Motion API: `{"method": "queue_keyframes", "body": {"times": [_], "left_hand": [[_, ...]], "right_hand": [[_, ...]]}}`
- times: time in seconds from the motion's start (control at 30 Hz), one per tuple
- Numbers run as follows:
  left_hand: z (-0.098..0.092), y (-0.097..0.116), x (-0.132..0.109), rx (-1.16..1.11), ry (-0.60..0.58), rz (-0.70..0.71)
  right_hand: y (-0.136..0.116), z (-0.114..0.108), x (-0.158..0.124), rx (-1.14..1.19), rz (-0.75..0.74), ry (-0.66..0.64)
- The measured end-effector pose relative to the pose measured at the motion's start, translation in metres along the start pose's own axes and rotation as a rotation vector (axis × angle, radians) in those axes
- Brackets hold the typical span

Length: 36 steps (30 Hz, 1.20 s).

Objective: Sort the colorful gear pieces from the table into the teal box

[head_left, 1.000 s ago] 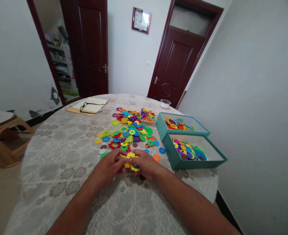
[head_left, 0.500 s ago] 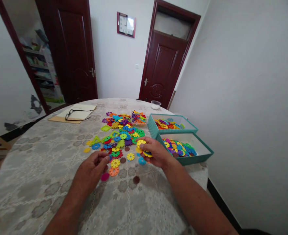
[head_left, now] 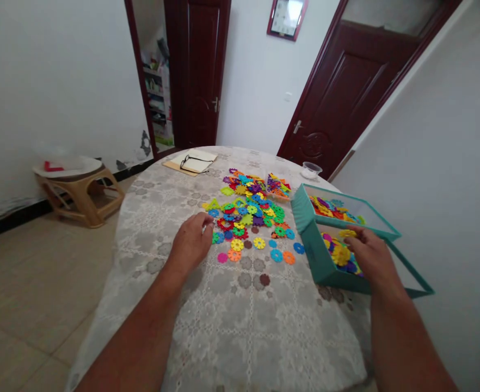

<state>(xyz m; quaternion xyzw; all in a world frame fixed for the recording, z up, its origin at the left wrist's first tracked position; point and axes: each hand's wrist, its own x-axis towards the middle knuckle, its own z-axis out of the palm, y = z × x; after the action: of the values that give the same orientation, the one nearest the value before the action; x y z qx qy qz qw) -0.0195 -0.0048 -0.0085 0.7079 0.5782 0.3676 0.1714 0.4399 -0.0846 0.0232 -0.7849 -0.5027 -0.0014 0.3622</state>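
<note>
Several colourful plastic snowflake discs [head_left: 250, 209] lie spread on the lace-covered round table [head_left: 240, 326]. My left hand [head_left: 191, 243] rests on the cloth at the near left edge of that pile. Its fingers are curled down and their tips are hidden. My right hand [head_left: 369, 253] is over the nearer teal box [head_left: 319, 261], fingers bent around a yellow disc cluster [head_left: 340, 254] that sits among the discs in the box. A second teal box [head_left: 305, 209] of discs stands just behind it.
A notebook with glasses [head_left: 191, 161] lies at the table's far side, and a small clear cup [head_left: 311, 170] sits at the far right. A wooden stool [head_left: 79, 190] stands on the floor to the left. The boxes lie near the table's right edge, by the wall.
My hands parted. The right hand carried the yellow disc cluster rightward over the nearer teal box. The left hand went to the pile's edge. My view swung round to the left.
</note>
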Motion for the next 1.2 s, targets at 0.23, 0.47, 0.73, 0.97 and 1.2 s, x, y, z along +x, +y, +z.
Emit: {"method": "queue_keyframes", "body": {"times": [0.23,0.47,0.73,0.97,1.2], "left_hand": [[-0.008,-0.011,0.002,0.238,-0.157,0.018],[-0.001,-0.015,0.003,0.451,-0.249,-0.026],[0.012,-0.013,0.0,0.553,-0.352,0.015],[0.014,-0.01,0.0,0.546,-0.354,-0.005],[0.014,-0.005,0.0,0.528,-0.346,-0.022]], "right_hand": [[-0.028,-0.007,-0.014,-0.201,-0.078,0.129],[-0.085,0.02,-0.064,-0.13,-0.393,-0.196],[-0.1,0.082,-0.097,-0.535,-0.34,-0.603],[-0.093,0.083,-0.087,-0.378,-0.312,-0.636],[-0.093,0.085,-0.079,-0.383,-0.294,-0.684]]}}
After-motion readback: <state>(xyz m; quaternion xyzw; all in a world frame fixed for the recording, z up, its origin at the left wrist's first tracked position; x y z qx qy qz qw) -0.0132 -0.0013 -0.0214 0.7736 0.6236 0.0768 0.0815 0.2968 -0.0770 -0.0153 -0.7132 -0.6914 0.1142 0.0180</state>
